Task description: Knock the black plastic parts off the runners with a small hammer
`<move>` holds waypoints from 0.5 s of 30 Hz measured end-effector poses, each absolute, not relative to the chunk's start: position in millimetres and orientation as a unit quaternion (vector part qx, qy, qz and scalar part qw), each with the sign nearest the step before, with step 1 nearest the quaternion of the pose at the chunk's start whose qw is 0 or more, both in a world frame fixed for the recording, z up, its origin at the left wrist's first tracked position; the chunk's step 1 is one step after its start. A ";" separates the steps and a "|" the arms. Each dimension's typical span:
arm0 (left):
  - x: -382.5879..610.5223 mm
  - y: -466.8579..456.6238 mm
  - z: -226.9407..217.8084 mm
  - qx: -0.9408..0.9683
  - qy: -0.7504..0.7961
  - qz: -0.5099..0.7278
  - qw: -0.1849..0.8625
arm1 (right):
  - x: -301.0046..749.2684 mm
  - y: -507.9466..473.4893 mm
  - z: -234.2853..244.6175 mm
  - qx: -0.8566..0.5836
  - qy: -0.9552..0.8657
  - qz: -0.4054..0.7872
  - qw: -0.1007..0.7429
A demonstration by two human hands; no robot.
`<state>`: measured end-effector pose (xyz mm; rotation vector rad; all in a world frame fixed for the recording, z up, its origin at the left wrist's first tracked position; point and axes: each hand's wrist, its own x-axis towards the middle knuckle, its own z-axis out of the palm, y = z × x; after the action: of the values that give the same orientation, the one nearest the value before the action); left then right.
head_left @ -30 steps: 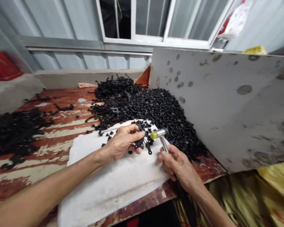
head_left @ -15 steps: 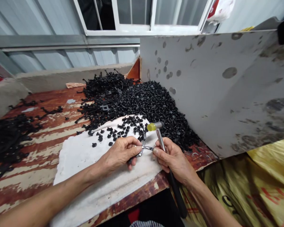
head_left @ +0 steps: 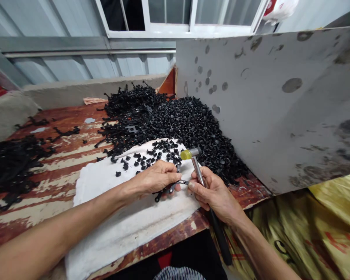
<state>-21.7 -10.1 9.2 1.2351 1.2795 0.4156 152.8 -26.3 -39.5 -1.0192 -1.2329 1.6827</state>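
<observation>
My left hand (head_left: pixel 157 177) is closed over a small dark linked piece (head_left: pixel 172 189) with pale rivet-like dots, held above a white cloth (head_left: pixel 113 217). Part of the piece is hidden behind the fingers. My right hand (head_left: pixel 214 190) grips a mallet (head_left: pixel 197 169) with a metal neck, a yellow face and a black handle, its head pointing up. The thumb and finger of that hand also touch the piece's right end. Loose black stud-like parts (head_left: pixel 142 158) with round heads lie on the cloth beyond my hands.
A big heap of similar black parts (head_left: pixel 189 124) rises behind the cloth, against a stained grey board (head_left: pixel 251 109) on the right. More black strips (head_left: pixel 11 167) lie at the left on the worn red-brown table (head_left: pixel 55 171). Yellow sacks (head_left: pixel 309 225) are at the lower right.
My left hand has shifted slightly up and right along the linked piece. A dark end of it now shows below the fingers. The mallet stays in my right hand; the view has tilted slightly.
</observation>
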 end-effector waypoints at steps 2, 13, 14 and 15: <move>-20.8 -14.3 10.6 0.515 0.574 0.187 0.608 | 152.3 -26.7 -39.3 -0.411 -0.490 0.662 0.391; -126.3 -60.9 19.0 0.429 0.659 0.286 0.548 | 149.9 -32.5 -34.8 -0.454 -0.510 0.624 0.379; -132.5 -64.8 17.3 0.422 0.664 0.284 0.547 | 149.6 -33.5 -33.4 -0.458 -0.509 0.625 0.376; -138.4 -69.1 15.6 0.417 0.670 0.283 0.545 | 149.5 -33.7 -32.5 -0.460 -0.508 0.626 0.373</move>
<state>-138.4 -69.1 15.6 0.9900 1.5903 0.6703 149.5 -33.7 -32.5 -1.1780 -1.3011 1.6027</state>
